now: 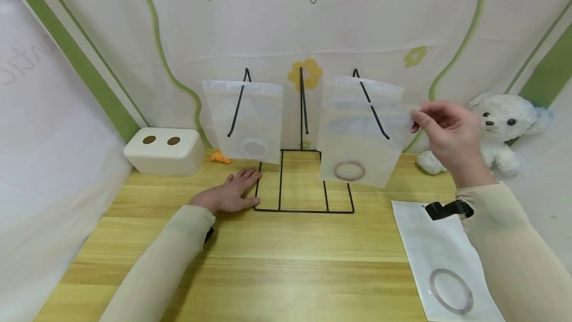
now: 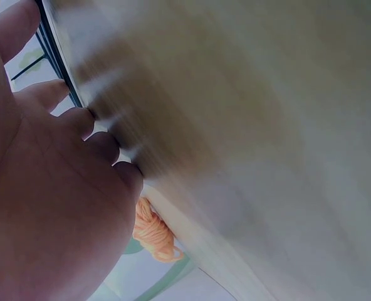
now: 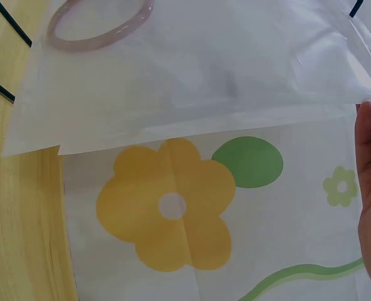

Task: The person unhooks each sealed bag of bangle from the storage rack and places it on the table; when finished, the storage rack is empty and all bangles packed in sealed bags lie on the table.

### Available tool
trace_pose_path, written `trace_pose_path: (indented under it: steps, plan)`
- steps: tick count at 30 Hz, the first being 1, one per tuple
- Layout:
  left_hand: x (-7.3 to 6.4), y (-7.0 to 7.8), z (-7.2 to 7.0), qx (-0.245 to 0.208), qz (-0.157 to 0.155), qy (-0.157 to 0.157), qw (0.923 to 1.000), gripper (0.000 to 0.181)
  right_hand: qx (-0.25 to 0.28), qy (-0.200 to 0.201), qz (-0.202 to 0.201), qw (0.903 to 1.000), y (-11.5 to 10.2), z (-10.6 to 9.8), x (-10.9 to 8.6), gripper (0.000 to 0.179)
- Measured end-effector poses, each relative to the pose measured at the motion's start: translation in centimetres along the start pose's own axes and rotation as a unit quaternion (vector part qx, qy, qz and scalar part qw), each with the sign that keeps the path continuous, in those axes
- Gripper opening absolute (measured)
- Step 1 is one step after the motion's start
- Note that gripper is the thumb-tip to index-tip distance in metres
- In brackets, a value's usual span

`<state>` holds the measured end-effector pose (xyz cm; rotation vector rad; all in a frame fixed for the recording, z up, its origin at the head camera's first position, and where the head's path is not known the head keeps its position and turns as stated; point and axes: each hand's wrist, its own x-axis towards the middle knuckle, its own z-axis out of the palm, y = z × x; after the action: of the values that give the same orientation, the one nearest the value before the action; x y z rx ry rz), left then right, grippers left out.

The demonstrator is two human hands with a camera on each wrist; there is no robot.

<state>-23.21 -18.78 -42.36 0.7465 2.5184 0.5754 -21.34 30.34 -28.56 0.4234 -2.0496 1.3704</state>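
My right hand (image 1: 451, 133) pinches the upper right edge of a translucent zip bag (image 1: 344, 148) with a pinkish bangle (image 1: 336, 172) inside. This bag hangs on the right prong of a black wire display rack (image 1: 301, 113), over another bag layer that shows along its edge in the right wrist view. Another bag (image 1: 223, 118), holding a pale ring (image 1: 253, 148), hangs from the left prong; the middle prong is bare. My left hand (image 1: 230, 193) lies palm down on the table, its fingers spread at the left bar of the rack's base.
A white packet (image 1: 415, 242) with a bangle on it lies front right, under the right forearm. At the back left stand a white box (image 1: 165, 160) with two holes and an orange yarn bundle (image 2: 153, 232). A white plush toy (image 1: 500, 128) sits at the back right, before the printed curtain.
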Motion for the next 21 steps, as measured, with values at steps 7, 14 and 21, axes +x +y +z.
trace_pose_path:
  steps: [7,14,21]
  plan:
    - [0.0,0.1,-0.1,-0.002,-0.002,-0.003,1.0,0.082,0.015,0.008,-0.03,0.9994,-0.2,-0.2,-0.8,0.012]
    - [0.0,-0.5,0.1,-0.018,0.012,-0.002,0.9998,0.088,0.046,0.006,-0.036,0.9983,-0.4,-0.5,-1.8,0.014]
    - [0.1,-0.2,0.1,0.002,-0.003,-0.004,1.0,0.082,0.048,0.002,-0.023,0.9986,-1.1,-1.0,-2.7,0.012]
